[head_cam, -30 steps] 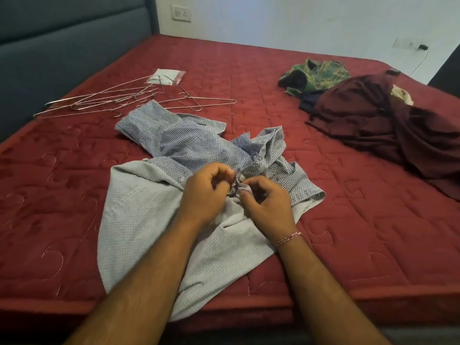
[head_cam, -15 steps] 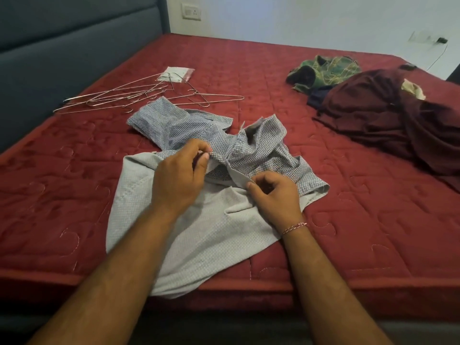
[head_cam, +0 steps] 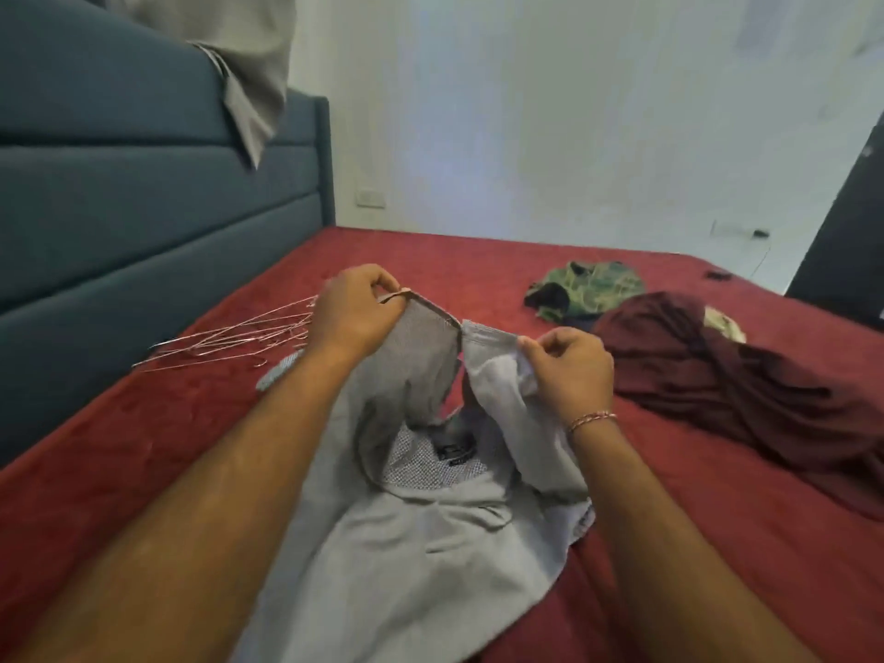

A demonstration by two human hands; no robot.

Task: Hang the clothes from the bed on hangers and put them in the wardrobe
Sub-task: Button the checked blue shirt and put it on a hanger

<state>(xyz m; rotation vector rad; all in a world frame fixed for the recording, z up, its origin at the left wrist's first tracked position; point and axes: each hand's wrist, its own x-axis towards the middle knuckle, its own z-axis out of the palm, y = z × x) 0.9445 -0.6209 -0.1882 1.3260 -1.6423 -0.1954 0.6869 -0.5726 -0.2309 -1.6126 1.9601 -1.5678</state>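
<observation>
Left hand and right hand each grip the grey shirt; lifted above bed.

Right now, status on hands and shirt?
Left hand and right hand both pinch the grey checked cotton shirt, lifted off the bed. Thin wire hangers untouched.

There is just the one view, from the person's head at the near edge of the bed, looking forward and slightly down along both forearms. It sits close over the hands, wide enough to catch the headboard on the left and the far wall. The edges look smeared, perhaps from motion.
</observation>
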